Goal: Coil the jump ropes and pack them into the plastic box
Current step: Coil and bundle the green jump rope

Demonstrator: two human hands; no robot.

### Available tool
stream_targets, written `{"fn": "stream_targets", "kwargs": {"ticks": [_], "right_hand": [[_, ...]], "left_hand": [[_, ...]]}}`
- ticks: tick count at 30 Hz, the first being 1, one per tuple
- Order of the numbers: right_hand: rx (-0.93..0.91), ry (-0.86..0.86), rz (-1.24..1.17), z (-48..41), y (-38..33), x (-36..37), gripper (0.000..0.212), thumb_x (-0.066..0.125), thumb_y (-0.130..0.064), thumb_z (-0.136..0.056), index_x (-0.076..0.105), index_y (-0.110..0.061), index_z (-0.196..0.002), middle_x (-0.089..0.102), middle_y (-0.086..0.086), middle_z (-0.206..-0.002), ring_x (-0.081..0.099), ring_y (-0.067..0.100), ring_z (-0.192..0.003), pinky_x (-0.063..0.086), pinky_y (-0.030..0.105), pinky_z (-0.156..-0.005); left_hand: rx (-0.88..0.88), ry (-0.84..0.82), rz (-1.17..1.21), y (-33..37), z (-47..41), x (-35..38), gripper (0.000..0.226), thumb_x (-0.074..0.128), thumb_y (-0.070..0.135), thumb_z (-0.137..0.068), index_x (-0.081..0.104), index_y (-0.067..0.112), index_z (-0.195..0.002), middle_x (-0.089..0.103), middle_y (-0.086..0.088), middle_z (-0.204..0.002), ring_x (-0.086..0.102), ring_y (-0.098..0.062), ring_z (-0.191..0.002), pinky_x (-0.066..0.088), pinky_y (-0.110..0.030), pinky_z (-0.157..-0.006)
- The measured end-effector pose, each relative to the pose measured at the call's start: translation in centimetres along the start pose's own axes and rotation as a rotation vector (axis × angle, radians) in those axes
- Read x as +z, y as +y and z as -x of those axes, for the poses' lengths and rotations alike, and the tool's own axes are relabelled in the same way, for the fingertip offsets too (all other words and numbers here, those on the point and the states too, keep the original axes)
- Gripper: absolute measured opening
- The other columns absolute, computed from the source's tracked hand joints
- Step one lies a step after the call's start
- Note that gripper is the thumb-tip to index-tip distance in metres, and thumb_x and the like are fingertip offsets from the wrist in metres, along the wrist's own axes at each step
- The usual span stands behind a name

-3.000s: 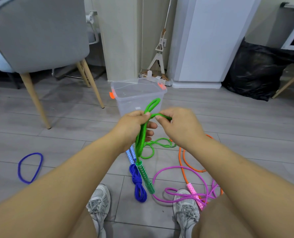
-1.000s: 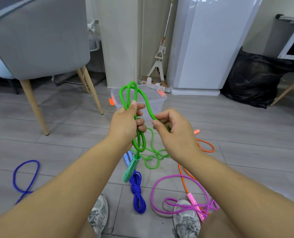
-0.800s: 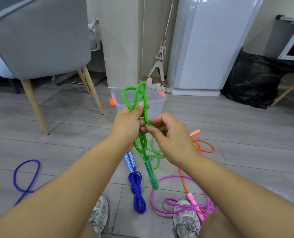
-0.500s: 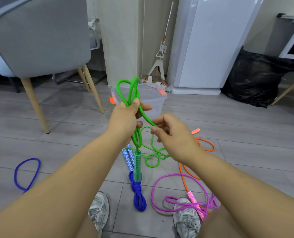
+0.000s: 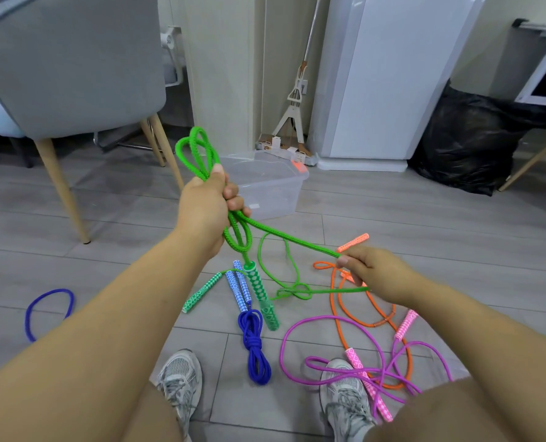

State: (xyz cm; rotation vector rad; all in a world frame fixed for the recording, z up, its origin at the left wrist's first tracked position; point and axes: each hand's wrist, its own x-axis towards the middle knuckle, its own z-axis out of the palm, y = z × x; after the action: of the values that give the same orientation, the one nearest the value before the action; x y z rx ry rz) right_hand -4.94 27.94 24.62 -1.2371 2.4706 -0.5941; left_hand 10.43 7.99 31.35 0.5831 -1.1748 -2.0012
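My left hand [image 5: 206, 207] grips a bunch of loops of the green jump rope [image 5: 195, 153]; loops stick out above the fist and one green handle [image 5: 260, 296] dangles below it. My right hand [image 5: 372, 274] pinches the same rope lower to the right, so a taut strand runs between the hands. The rest of the green rope lies tangled on the floor, with its other handle [image 5: 201, 291] there. The clear plastic box [image 5: 270, 186] stands open behind my left hand. A coiled blue rope [image 5: 254, 346], an orange rope [image 5: 341, 314] and a purple rope [image 5: 335, 368] lie on the floor.
A grey chair [image 5: 70, 65] with wooden legs stands at the left. A loose blue loop [image 5: 48, 309] lies on the floor at the left. A white cabinet [image 5: 389, 78], a mop [image 5: 292, 100] and a black bag [image 5: 469, 135] are behind the box. My shoes [image 5: 180, 382] are at the bottom.
My right hand has slid down and to the right along the green rope, pulling a strand straight. My left hand holds the loops a little higher and further left.
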Motion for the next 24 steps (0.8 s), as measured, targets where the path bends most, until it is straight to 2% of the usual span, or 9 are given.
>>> {"fn": "stream_targets", "kwargs": {"ticks": [5, 7, 10, 14, 17, 18, 20, 24], "right_hand": [[0.036, 0.065, -0.007, 0.6, 0.4, -0.3, 0.011, 0.044, -0.026, -0.097, 0.051, -0.02, -0.091, 0.056, -0.005, -0.063, 0.051, 0.009, -0.06, 0.04, 0.03, -0.061], [-0.042, 0.095, -0.014, 0.7, -1.1, -0.6, 0.01, 0.047, -0.024, -0.096, 0.053, -0.022, -0.089, 0.056, -0.006, -0.064, 0.053, 0.009, -0.063, 0.042, 0.029, -0.064], [-0.171, 0.07, -0.076, 1.2, -4.4, -1.0, 0.015, 0.049, -0.022, -0.095, 0.054, -0.026, -0.081, 0.054, -0.009, -0.062, 0.049, 0.002, -0.059, 0.04, 0.022, -0.063], [-0.261, 0.043, -0.396, 1.3, -7.8, -1.2, 0.026, 0.048, -0.019, -0.096, 0.058, -0.028, -0.074, 0.054, -0.013, -0.054, 0.049, 0.006, -0.062, 0.043, 0.028, -0.068], [-0.248, 0.069, -0.535, 0.7, -9.2, -1.0, 0.025, 0.046, -0.017, -0.097, 0.061, -0.017, -0.076, 0.051, -0.013, -0.047, 0.044, -0.001, -0.048, 0.033, 0.011, -0.054], [-0.236, 0.081, -0.551, 0.4, -9.6, -0.8, 0.025, 0.046, -0.016, -0.097, 0.062, -0.012, -0.078, 0.051, -0.013, -0.046, 0.043, -0.001, -0.045, 0.032, 0.009, -0.05], [-0.219, 0.112, -0.588, -0.1, -10.4, -0.6, 0.026, 0.046, -0.016, -0.097, 0.062, -0.008, -0.078, 0.051, -0.012, -0.045, 0.04, 0.0, -0.042, 0.03, 0.009, -0.046], [-0.194, 0.153, -0.666, -1.1, -11.7, 0.1, 0.032, 0.047, -0.013, -0.096, 0.056, -0.017, -0.065, 0.052, -0.009, -0.043, 0.041, 0.0, -0.038, 0.031, 0.01, -0.047]], "left_hand": [[0.053, 0.055, -0.14, 0.0, -0.3, -0.4, 0.025, 0.037, 0.022, -0.102, 0.044, 0.016, -0.079, 0.034, 0.008, -0.047, 0.029, -0.006, -0.037, 0.037, -0.02, -0.043], [0.061, 0.045, -0.247, -0.5, -0.3, -0.3, 0.021, 0.039, 0.019, -0.101, 0.05, 0.015, -0.084, 0.033, 0.004, -0.054, 0.03, -0.005, -0.038, 0.035, -0.021, -0.043], [0.039, -0.001, -0.377, -1.3, 0.0, 0.0, 0.021, 0.04, 0.016, -0.1, 0.049, 0.015, -0.081, 0.035, 0.002, -0.059, 0.03, -0.008, -0.043, 0.028, -0.023, -0.046], [-0.003, -0.033, -0.49, -2.2, 0.4, 0.4, 0.02, 0.04, 0.016, -0.1, 0.045, 0.017, -0.08, 0.045, 0.0, -0.067, 0.036, -0.013, -0.049, 0.032, -0.024, -0.048], [-0.015, -0.07, -0.529, -2.6, 0.8, 0.8, 0.021, 0.04, 0.018, -0.1, 0.045, 0.017, -0.08, 0.049, -0.001, -0.068, 0.041, -0.015, -0.05, 0.038, -0.025, -0.048], [-0.019, -0.081, -0.536, -2.7, 0.9, 1.0, 0.021, 0.04, 0.018, -0.1, 0.045, 0.016, -0.079, 0.049, -0.002, -0.067, 0.041, -0.015, -0.05, 0.039, -0.024, -0.047], [-0.022, -0.097, -0.534, -2.9, 1.2, 1.2, 0.023, 0.041, 0.018, -0.1, 0.046, 0.015, -0.077, 0.05, -0.003, -0.063, 0.044, -0.016, -0.049, 0.042, -0.023, -0.046], [-0.051, -0.11, -0.472, -3.1, 1.5, 1.4, 0.027, 0.043, 0.021, -0.099, 0.045, 0.012, -0.074, 0.05, -0.001, -0.047, 0.047, -0.015, -0.037, 0.042, -0.03, -0.051]]}}
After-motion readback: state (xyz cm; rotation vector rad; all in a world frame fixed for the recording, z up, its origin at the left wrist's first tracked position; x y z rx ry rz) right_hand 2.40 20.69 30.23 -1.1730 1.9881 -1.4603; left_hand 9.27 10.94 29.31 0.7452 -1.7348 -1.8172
